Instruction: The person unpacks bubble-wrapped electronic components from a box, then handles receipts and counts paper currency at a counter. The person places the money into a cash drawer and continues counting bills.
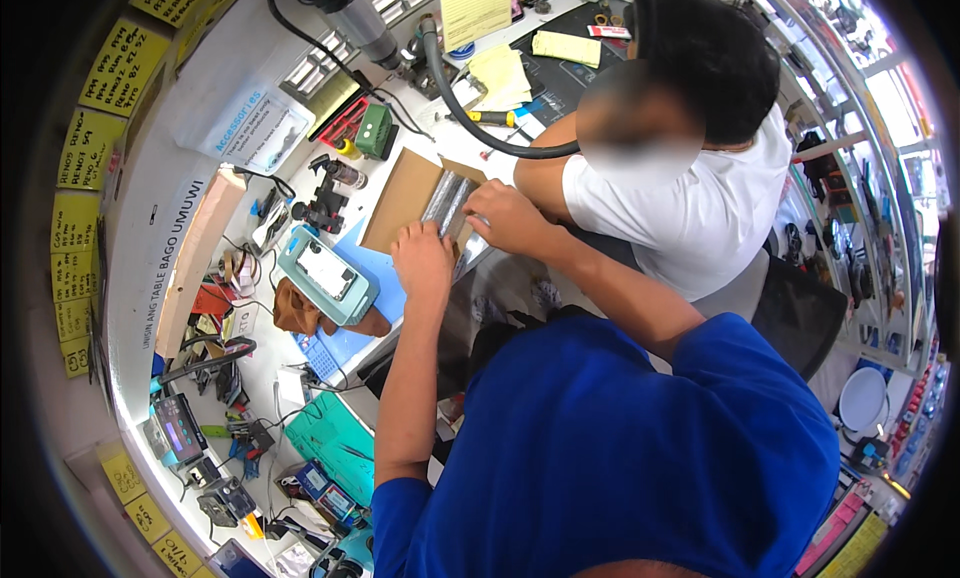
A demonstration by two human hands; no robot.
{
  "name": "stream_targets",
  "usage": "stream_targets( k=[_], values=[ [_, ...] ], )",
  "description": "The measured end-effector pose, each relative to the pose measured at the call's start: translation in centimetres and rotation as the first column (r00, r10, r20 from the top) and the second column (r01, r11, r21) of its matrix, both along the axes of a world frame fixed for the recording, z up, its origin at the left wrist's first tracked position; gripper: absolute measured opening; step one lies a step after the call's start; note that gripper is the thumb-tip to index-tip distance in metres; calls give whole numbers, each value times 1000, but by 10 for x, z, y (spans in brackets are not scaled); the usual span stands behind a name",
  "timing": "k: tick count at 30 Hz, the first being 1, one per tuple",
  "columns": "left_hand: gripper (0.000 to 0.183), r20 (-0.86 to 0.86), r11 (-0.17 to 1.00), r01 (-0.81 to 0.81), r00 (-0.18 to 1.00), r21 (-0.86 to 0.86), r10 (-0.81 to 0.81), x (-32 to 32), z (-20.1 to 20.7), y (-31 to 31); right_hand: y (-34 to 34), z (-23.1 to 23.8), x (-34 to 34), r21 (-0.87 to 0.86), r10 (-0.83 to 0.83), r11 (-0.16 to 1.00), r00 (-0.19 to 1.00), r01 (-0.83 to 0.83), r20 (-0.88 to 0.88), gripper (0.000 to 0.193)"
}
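An open brown cardboard box [393, 200] lies at the edge of the white workbench, its flap spread to the left. Several silver-wrapped packets [445, 200] sit inside it in a row. My left hand [422, 258] reaches over the box's near side, fingers bent against it beside the packets. At the box's right side is my right hand [508, 216], fingers curled with the thumb pressed toward them at its edge. The fingertips of both hands are partly hidden, so their exact hold on box or packets is hard to make out.
Left of the box, a teal tray [325, 276] holds a white phone-like part on a blue mat [375, 263]. A person in a white shirt [680, 198] sits close at the right. A black hose [470, 118] arches above the bench. Tools and a green mat [335, 443] lie nearer.
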State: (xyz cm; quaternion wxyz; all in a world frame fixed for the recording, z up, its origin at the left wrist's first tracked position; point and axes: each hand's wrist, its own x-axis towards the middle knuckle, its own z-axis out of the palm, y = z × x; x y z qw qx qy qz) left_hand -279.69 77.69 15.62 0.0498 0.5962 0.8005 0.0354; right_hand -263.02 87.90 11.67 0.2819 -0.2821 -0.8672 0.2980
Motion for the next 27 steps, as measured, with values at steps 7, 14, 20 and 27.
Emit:
stream_targets(
  k=[7, 14, 20, 27],
  values=[
    [28, 76, 997, 34, 996, 66, -39, 2, -13, 16, 19, -9, -1, 71, -47, 996, 999, 47, 5, 23],
    [24, 366, 958, -63, 929, 281, -46, 11, 25, 30, -22, 39, 38, -334, -13, 943, 998, -8, -60, 28],
    [28, 617, 946, -98, 778, 309, -121, 21, 58, 40, -82, 8, 104, -615, 139, 788, 976, -6, 167, 34],
    [30, 849, 911, -359, 528, 201, 21, 22, 44, -8, -89, -3, 143, -766, 122, 634, 963, 110, 240, 36]
  ],
)
